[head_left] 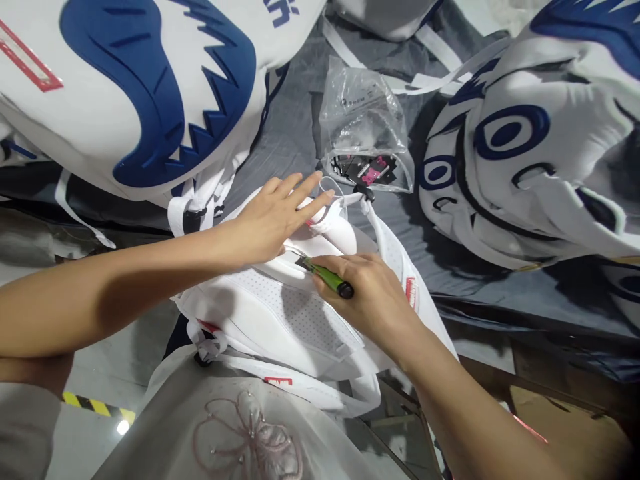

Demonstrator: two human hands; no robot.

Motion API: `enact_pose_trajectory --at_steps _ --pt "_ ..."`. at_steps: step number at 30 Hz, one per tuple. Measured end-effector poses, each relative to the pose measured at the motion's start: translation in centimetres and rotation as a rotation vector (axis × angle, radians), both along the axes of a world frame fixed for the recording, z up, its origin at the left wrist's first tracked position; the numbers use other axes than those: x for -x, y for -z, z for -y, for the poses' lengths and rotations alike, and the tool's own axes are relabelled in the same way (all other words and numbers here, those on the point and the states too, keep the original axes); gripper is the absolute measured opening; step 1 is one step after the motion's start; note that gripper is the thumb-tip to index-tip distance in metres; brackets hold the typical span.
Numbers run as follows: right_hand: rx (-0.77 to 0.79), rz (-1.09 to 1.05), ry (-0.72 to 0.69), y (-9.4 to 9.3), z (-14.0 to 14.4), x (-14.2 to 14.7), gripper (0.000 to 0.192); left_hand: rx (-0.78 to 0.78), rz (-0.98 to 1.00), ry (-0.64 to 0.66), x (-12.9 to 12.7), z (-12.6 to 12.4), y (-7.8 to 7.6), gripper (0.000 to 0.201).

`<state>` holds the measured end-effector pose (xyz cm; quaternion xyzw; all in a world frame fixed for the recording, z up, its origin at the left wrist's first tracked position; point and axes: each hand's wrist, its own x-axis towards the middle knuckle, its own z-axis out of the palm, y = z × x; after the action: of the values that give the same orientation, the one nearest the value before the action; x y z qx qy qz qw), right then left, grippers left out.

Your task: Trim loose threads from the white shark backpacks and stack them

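The white backpack [300, 313] lies on its side at the view's centre, a green-handled tool [327, 277] gripped against it by the right hand [367, 287] while the left hand [280, 217] rests on it, fingers spread. At one o'clock, a clear plastic bag [363, 110] contains black and pink pieces [370, 172]; bulky white-and-blue bags sit at ten [150, 87] and two [505, 147].

It seems a bag workshop, with similar white backpacks [300, 310] across a table [295, 120] and striped floor tape [95, 405].
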<state>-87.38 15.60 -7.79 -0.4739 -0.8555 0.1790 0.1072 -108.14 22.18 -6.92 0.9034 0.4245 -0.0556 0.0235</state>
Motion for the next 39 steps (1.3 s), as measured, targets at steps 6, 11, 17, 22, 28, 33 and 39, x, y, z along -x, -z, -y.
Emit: enact_pose_trajectory --at_steps 6,11,17,22,28,33,39 --pt "0.048 -0.311 -0.028 1.5 1.1 2.0 0.017 0.09 0.0 -0.155 3.3 0.9 -0.8 0.131" --pt "0.033 -0.472 -0.029 1.9 3.2 4.8 0.017 0.203 -0.078 -0.23 2.9 0.9 -1.0 0.138" --pt "-0.005 -0.455 -0.085 2.2 3.1 4.6 0.018 0.162 -0.099 -0.223 3.0 1.3 -1.5 0.117" --pt "-0.095 -0.378 -0.009 3.6 2.6 4.3 0.023 0.134 -0.125 -0.249 2.5 2.1 -1.1 0.147" --pt "-0.075 -0.389 0.004 3.9 2.7 4.5 0.022 -0.008 -0.213 -0.233 2.2 2.5 -0.1 0.14" --pt "-0.07 -0.409 0.006 4.0 2.1 4.4 0.022 -0.058 -0.196 -0.119 3.2 2.5 -0.1 0.114" --pt "-0.133 -0.398 -0.063 4.4 1.9 5.1 0.02 -0.055 -0.209 -0.105 2.9 2.6 -0.5 0.121"
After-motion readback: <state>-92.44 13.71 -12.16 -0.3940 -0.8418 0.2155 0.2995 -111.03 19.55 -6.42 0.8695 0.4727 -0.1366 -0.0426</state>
